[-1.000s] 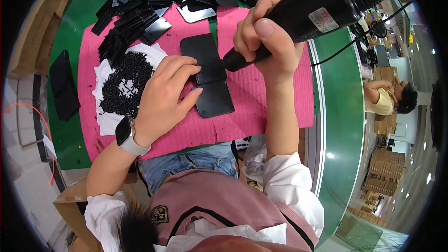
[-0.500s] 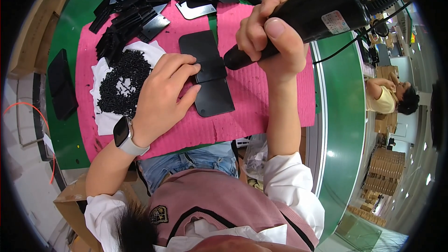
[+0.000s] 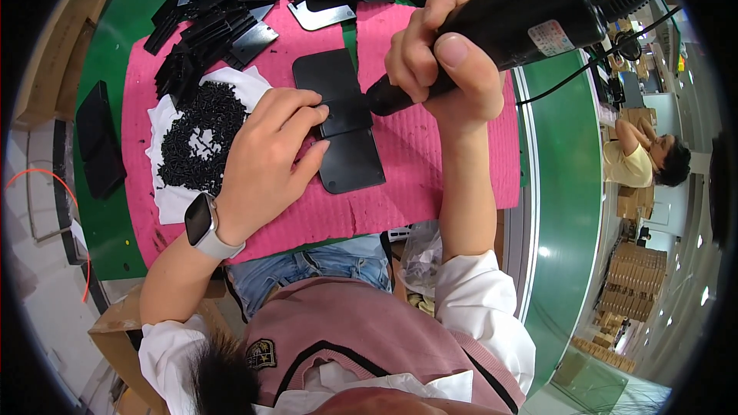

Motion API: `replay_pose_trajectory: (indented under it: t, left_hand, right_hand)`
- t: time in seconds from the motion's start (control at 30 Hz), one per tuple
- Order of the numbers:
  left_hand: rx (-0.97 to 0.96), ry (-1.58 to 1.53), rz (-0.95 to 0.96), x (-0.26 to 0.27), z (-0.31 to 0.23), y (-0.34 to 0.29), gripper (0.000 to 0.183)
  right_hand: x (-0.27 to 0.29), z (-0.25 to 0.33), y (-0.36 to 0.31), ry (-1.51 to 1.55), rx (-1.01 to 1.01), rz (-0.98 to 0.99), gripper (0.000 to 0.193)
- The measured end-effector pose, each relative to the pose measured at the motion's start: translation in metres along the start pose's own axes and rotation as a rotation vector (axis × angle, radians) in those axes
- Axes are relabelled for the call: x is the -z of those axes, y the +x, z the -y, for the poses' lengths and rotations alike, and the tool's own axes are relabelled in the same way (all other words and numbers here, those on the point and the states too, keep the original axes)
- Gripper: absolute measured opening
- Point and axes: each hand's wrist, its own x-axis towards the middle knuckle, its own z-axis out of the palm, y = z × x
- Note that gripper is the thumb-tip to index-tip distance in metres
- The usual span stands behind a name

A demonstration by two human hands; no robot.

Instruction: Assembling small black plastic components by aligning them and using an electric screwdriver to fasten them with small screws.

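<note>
Black hinged plastic panel (image 3: 341, 129): flat on pink ribbed mat (image 3: 430, 184), centre of bench | left hand (image 3: 265, 161): fingers spread, pressing panel's left edge | right hand (image 3: 442, 69): fist clenched round black electric screwdriver (image 3: 500, 31), tip touching panel's middle | black screws (image 3: 201, 137): heaped on white cloth (image 3: 171, 196), just left of left hand

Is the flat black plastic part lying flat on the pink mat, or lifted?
Flat: the flat black plastic part lies on the pink mat under the left hand.
</note>
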Motion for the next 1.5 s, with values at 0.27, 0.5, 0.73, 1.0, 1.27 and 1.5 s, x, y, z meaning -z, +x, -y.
replay_pose_trajectory:
  t: [0.27, 0.5, 0.73, 1.0, 1.27, 1.5]
  left_hand:
    - [-0.100, 0.098, 0.029, 0.007, -0.003, 0.010, 0.025]
    - [-0.290, 0.465, 0.415, 0.023, -0.016, 0.051, 0.047]
    - [-0.341, 0.435, 1.066, 0.000, -0.017, 0.097, 0.073]
    - [-0.450, 0.318, 0.637, 0.031, -0.015, 0.085, 0.043]
    - [-0.096, -0.372, 0.090, 0.049, -0.033, 0.050, 0.044]
    - [0.290, -0.686, 0.033, 0.079, -0.047, -0.013, 0.041]
  right_hand:
    - [-0.020, 0.004, -0.004, -0.134, 0.067, -0.002, 0.027]
    - [0.001, 0.042, -0.018, 0.080, -0.080, -0.142, 0.047]
    - [0.078, 0.019, -0.072, -0.743, -0.493, -0.289, 0.046]
    - [0.061, 0.010, -0.089, -1.529, 0.041, -0.469, 0.046]
    - [-0.030, -0.002, -0.090, -0.101, -0.229, -0.119, 0.052]
    - [-0.041, -0.006, -0.081, 0.438, -0.126, -0.069, 0.047]
